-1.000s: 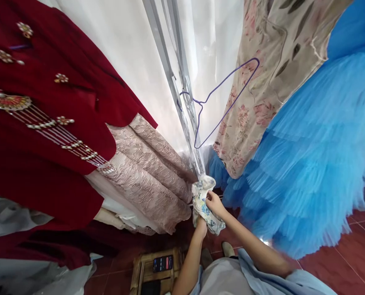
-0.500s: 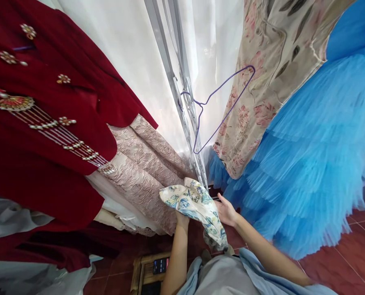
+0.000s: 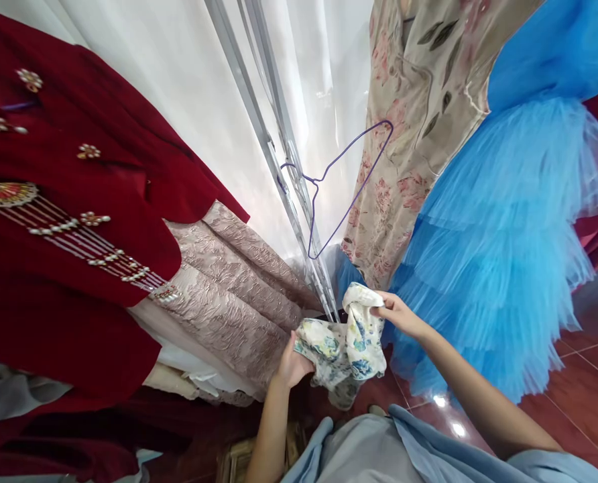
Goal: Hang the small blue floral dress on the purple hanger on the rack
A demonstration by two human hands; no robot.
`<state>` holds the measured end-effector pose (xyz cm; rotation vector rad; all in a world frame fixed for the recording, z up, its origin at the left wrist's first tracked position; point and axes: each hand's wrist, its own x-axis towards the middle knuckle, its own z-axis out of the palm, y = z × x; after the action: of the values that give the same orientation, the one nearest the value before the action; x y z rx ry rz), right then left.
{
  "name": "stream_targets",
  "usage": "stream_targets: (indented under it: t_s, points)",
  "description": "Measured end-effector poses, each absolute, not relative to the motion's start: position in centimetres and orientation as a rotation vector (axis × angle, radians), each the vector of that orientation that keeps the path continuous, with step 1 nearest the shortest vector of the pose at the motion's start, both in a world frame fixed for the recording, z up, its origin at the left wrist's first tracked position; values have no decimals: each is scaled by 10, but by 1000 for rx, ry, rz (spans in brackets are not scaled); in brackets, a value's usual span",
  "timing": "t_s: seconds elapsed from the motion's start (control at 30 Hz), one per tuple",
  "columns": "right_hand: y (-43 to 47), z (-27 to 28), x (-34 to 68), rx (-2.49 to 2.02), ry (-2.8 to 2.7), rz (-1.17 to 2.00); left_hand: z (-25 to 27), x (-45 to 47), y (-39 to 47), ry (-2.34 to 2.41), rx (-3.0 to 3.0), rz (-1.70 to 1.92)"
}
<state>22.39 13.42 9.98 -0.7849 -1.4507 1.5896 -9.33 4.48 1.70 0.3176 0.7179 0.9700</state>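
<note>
A white cloth with a blue and yellow floral print (image 3: 362,339) hangs in loose folds between my two hands. My right hand (image 3: 397,314) pinches its upper right edge. At the cloth's left side, my left hand (image 3: 293,362) grips the edge with the thumb up. The lower part of the cloth droops toward the floor; what kind of garment it is cannot be made out. Above the cloth, a purple wire hanger (image 3: 352,144) with nothing on it hooks onto a metal rack post (image 3: 259,111).
To the left hang a dark red jacket (image 3: 102,161) with beaded brooches and a pink brocade skirt (image 3: 243,288). On the right are a beige floral dress (image 3: 414,134) and a blue tiered tulle dress (image 3: 490,235). A wooden stool (image 3: 236,459) stands low on the red tiled floor (image 3: 565,416).
My right hand has gone from open beside the cloth to pinching its edge. My left hand has come out from under the cloth to its left side. The cloth has spread between them.
</note>
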Motion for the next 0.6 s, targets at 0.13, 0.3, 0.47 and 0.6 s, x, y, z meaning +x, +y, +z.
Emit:
stream_targets:
  t_s: [0.13,0.3,0.47,0.6]
  points:
    - [136,131,240,-815,-1512,1250,-14,-71,40,740,353,727]
    - [132,164,230,-806,-1438,1206,-46,-10,28,707,570,710]
    - [137,193,239,-825,-1294,1228,-20,3,36,592,868,303]
    - [149,208,283,-788,-1052,1162,19,-37,64,886,1107,385]
